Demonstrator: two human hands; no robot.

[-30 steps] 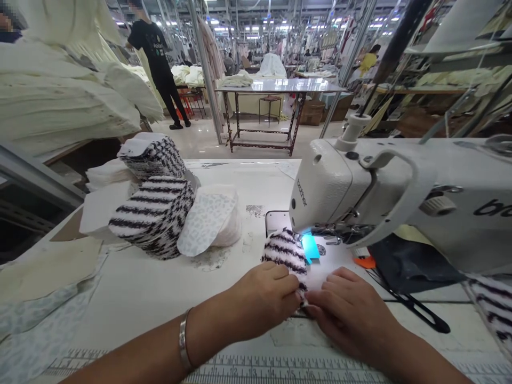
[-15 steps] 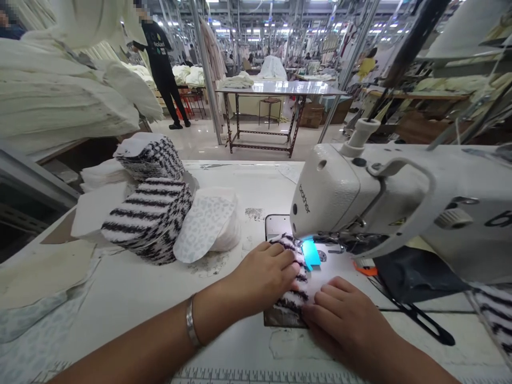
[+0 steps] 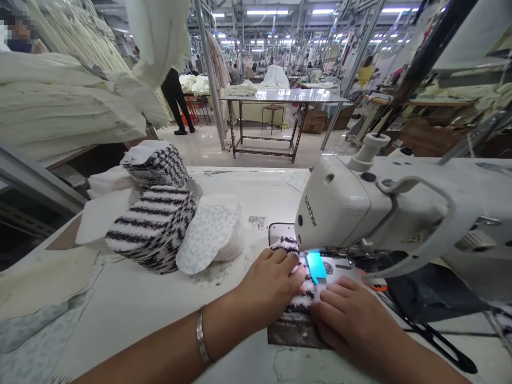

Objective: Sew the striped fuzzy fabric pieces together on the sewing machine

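A black-and-white striped fluffy fabric piece (image 3: 306, 304) lies on the sewing machine's plate, its far end beside the needle area. My left hand (image 3: 274, 285) rests over its left side, fingers bent and pressed together on the cloth. At the near right corner, my right hand (image 3: 352, 314) has its fingers curled against the cloth's edge; the thumb is hidden. The white sewing machine (image 3: 340, 208) stands over the far end of the piece. A bright blue guard (image 3: 317, 266) sits right of the cloth, close to my left fingertips.
Stacks of striped cut pieces (image 3: 150, 224) and spotted pale pieces (image 3: 208, 232) stand on the left of the white table (image 3: 132, 309). A dark pouch (image 3: 432, 290) and black-handled tool (image 3: 448, 346) lie at right. Beyond are a metal-legged table (image 3: 296, 96) and a standing person (image 3: 176, 101).
The head view has tilted up a little, so the scene sits lower. The striped fabric piece has slid slightly away from me across the plate, with both hands staying on it.
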